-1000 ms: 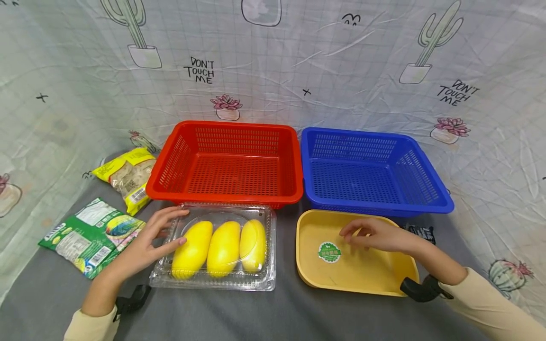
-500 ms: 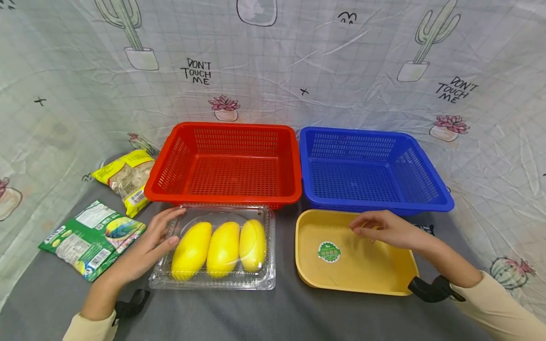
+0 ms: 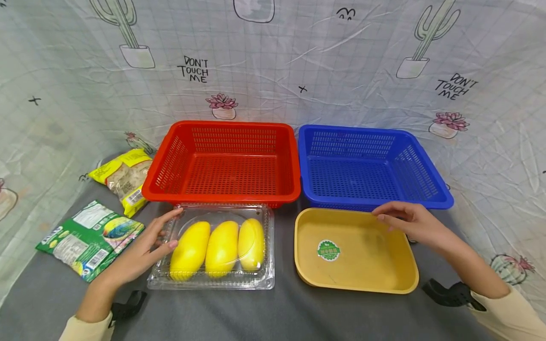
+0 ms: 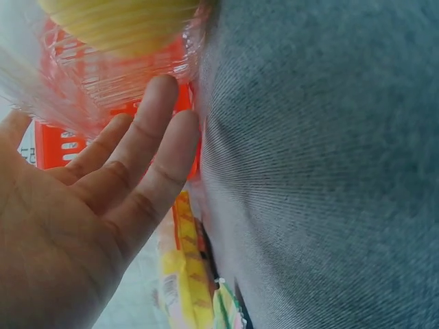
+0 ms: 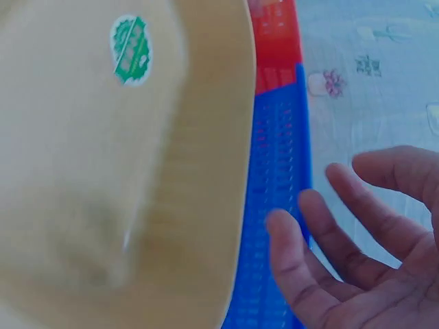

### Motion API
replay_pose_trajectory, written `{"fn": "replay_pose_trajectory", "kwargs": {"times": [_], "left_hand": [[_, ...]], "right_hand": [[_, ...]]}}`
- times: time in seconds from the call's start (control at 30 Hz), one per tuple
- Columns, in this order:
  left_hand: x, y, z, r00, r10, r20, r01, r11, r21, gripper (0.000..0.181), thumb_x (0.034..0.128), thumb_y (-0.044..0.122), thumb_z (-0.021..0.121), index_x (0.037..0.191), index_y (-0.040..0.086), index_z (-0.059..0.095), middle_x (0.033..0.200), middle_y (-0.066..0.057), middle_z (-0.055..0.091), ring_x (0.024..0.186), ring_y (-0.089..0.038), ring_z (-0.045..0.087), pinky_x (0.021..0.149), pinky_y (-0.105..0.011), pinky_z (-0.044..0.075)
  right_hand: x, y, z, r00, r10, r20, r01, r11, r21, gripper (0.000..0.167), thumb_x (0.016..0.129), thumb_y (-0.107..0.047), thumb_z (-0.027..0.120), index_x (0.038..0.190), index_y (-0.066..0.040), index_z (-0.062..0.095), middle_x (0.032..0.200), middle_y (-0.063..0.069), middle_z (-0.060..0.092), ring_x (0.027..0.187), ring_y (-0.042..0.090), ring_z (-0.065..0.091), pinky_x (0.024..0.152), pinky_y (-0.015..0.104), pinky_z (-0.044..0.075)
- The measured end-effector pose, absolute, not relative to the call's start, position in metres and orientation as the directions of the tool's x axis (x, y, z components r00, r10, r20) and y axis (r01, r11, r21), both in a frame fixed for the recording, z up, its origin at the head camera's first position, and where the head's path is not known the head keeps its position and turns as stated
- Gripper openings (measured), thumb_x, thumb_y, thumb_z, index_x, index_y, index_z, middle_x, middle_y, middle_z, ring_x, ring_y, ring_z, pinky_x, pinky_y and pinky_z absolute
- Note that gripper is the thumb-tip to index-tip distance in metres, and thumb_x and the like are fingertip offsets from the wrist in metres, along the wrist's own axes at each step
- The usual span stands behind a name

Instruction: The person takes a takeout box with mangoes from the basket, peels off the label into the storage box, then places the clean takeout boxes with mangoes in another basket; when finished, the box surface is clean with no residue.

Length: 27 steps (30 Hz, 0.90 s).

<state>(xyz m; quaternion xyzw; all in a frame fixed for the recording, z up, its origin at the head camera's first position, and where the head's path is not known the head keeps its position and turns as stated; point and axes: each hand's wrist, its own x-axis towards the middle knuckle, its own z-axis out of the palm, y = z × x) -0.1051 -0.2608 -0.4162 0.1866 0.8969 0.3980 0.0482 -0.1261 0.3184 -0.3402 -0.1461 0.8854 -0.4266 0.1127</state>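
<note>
My left hand (image 3: 140,251) is at the left side of a clear plastic clamshell box (image 3: 209,283), fingers spread and lightly bent. Three yellow mangoes (image 3: 222,248) lie in a row inside the box. In the left wrist view, the fingertips are by the box wall; whether they touch it I cannot tell. Over the back right corner of a yellow plastic tray (image 3: 358,265) hovers my right hand (image 3: 420,225), loosely bent, holding nothing. The right wrist view shows its fingers (image 5: 288,253) apart from the tray rim. A green round sticker (image 3: 328,250) marks the tray floor.
A red basket (image 3: 222,197) and a blue basket (image 3: 375,202) stand side by side behind. On the left lie a yellow packet (image 3: 128,180) and a green packet (image 3: 91,239). A black packet (image 3: 411,239) is mostly hidden behind my right hand. A printed curtain (image 3: 264,61) hangs behind.
My right hand has moved right and back, from above the tray's middle to its back right corner. The left thumb has drawn slightly left; the box and mangoes stay put.
</note>
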Motion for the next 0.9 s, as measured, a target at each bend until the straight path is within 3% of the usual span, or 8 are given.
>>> {"fn": "replay_pose_trajectory", "kwargs": {"times": [0.2,0.43,0.53,0.63,0.77,0.9], "left_hand": [[-0.105,-0.261,-0.416,-0.927,0.371,0.061,0.282,0.577,0.767,0.074,0.0958,0.017,0.06,0.155,0.032,0.019,0.144,-0.011,0.033,0.086,-0.015,0.042,0.065,-0.027,0.042],[-0.106,-0.261,-0.415,-0.916,0.399,0.047,0.252,0.478,0.841,0.072,0.0961,0.009,0.058,0.155,0.025,0.02,0.147,-0.016,0.023,0.091,-0.026,0.057,0.063,-0.028,0.052],[-0.105,-0.263,-0.416,-0.911,0.407,0.064,0.261,0.448,0.855,0.069,0.0964,0.005,0.057,0.154,0.021,0.022,0.148,-0.013,0.023,0.088,-0.016,0.06,0.065,-0.029,0.053],[-0.104,-0.266,-0.416,-0.911,0.404,0.081,0.272,0.443,0.855,0.067,0.0957,0.003,0.057,0.153,0.018,0.026,0.148,-0.005,0.027,0.095,-0.01,0.061,0.072,-0.029,0.053],[-0.102,-0.268,-0.416,-0.92,0.385,0.078,0.27,0.475,0.838,0.066,0.0946,0.004,0.059,0.152,0.018,0.029,0.147,0.005,0.031,0.108,-0.025,0.058,0.079,-0.031,0.053],[-0.098,-0.268,-0.416,-0.931,0.362,0.05,0.231,0.476,0.849,0.066,0.0945,0.007,0.06,0.151,0.021,0.03,0.147,0.011,0.028,0.111,-0.042,0.052,0.068,-0.034,0.053]], "right_hand": [[-0.125,0.341,-0.348,-0.978,-0.207,-0.033,-0.1,0.598,-0.795,0.028,0.101,-0.016,0.054,0.121,0.002,0.06,0.103,-0.012,0.069,0.085,0.01,0.065,0.073,0.021,0.055],[-0.126,0.365,-0.36,-0.986,-0.163,0.024,-0.105,0.508,-0.855,0.022,0.101,-0.01,0.051,0.121,-0.005,0.061,0.101,-0.012,0.067,0.089,0.002,0.065,0.072,0.019,0.055],[-0.126,0.372,-0.361,-0.991,-0.137,0.009,-0.078,0.503,-0.861,0.022,0.102,-0.012,0.051,0.12,-0.008,0.062,0.096,-0.01,0.067,0.085,0.003,0.065,0.073,0.017,0.055],[-0.127,0.376,-0.363,-0.992,-0.129,-0.007,-0.054,0.465,-0.884,0.02,0.102,-0.012,0.051,0.117,-0.012,0.063,0.093,-0.008,0.066,0.082,0.005,0.066,0.074,0.016,0.054],[-0.128,0.381,-0.368,-0.988,-0.151,-0.015,-0.027,0.275,-0.961,0.021,0.101,-0.007,0.05,0.115,-0.016,0.063,0.09,-0.002,0.068,0.08,0.009,0.067,0.073,0.02,0.056],[-0.13,0.386,-0.372,-0.984,-0.175,-0.024,0.009,0.085,-0.996,0.025,0.102,-0.005,0.048,0.117,-0.019,0.062,0.089,0.004,0.072,0.082,0.013,0.07,0.073,0.023,0.057]]}}
